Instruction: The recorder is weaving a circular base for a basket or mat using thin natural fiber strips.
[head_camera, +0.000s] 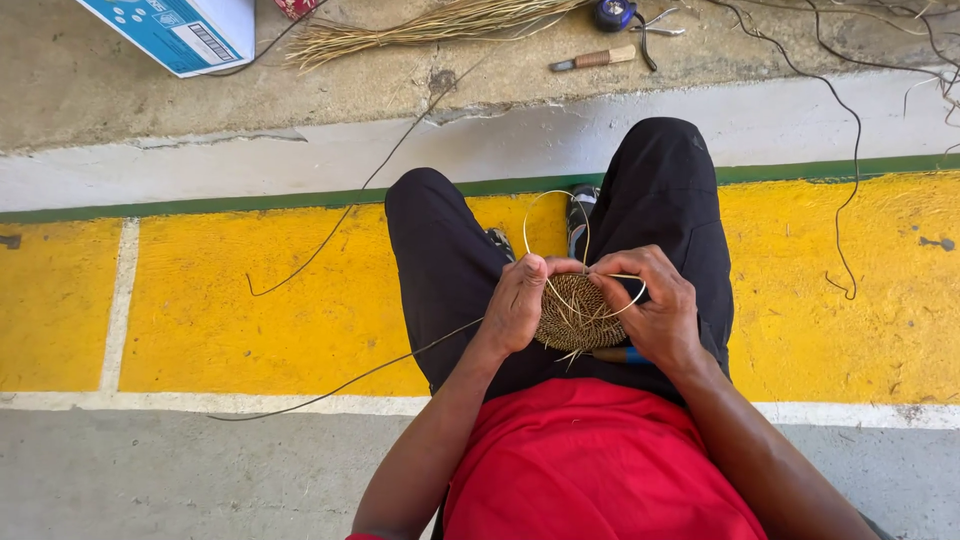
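The left hand is closed on the left rim of a small round woven disc held over the lap, and the right hand pinches a thin pale strand that loops up above it. The disc looks light and fairly stiff but springy, best held by its rim, while the strand seems thin, slick and easy to kink. A bundle of straw and a small knife lie well apart on the floor.
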